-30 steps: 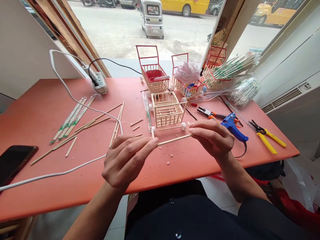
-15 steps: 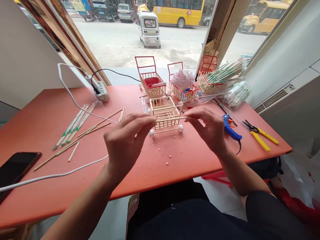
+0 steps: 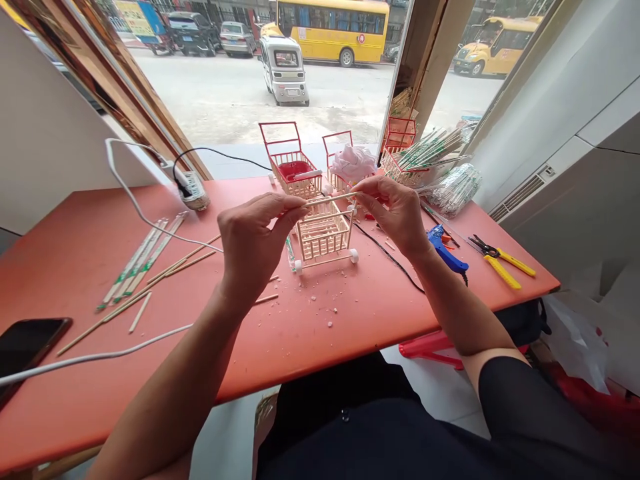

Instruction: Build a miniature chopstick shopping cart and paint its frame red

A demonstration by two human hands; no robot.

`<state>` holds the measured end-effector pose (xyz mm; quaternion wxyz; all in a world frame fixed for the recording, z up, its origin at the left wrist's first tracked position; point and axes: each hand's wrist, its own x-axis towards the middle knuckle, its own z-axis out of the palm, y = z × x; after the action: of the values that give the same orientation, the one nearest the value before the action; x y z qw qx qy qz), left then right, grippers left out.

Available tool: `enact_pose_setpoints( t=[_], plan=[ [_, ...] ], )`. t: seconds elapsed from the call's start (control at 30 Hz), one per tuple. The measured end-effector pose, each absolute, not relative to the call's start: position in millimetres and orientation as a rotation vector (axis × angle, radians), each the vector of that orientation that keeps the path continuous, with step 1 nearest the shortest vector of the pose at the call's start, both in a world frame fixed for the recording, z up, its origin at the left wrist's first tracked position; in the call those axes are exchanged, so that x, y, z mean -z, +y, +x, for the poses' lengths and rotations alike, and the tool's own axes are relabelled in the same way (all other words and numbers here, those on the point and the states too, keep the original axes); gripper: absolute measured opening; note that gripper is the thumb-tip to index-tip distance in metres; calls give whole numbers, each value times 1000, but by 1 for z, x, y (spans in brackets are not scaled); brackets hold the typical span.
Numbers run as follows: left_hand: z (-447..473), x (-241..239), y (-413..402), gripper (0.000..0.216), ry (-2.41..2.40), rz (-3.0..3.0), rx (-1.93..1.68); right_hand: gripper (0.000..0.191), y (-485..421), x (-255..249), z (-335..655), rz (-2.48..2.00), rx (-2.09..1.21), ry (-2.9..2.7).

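A thin wooden stick is stretched level between my two hands. My left hand pinches its left end between thumb and fingertips, and my right hand pinches the right end. Just below and behind the stick stands a small shopping cart built of wooden sticks, with white wheels. Whether the stick touches the cart's far rim I cannot tell. Several wooden crumbs lie on the red table in front of the cart.
Behind stand a red-trimmed cart and another with white cloth. A blue glue gun and yellow-handled pliers lie right. Loose sticks, packaged sticks, a phone and a white cable lie left.
Both hands have moved up and away from me with the stick, from the cart's near side to its far side. The view has shifted slightly.
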<state>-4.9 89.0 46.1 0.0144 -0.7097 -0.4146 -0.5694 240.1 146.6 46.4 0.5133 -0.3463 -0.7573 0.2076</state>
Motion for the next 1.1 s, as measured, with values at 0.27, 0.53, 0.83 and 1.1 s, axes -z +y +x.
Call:
enact_pose_setpoints(
  t=[0.27,0.53,0.83,1.1],
  plan=[
    [-9,-43,90,7,-1321,-2183,1729,14,144,-37,235,-783,-477,-1797],
    [-9,-42,88,11,-1323,-2162,1736,17,139,-36,231,-844,-394,-1805],
    [-8,-42,86,10,-1396,-2169,1722,13,141,-33,229,-804,-356,-1821],
    [-7,-42,86,11,-1423,-2165,1768,12,138,-35,227,-869,-365,-1815]
  ],
)
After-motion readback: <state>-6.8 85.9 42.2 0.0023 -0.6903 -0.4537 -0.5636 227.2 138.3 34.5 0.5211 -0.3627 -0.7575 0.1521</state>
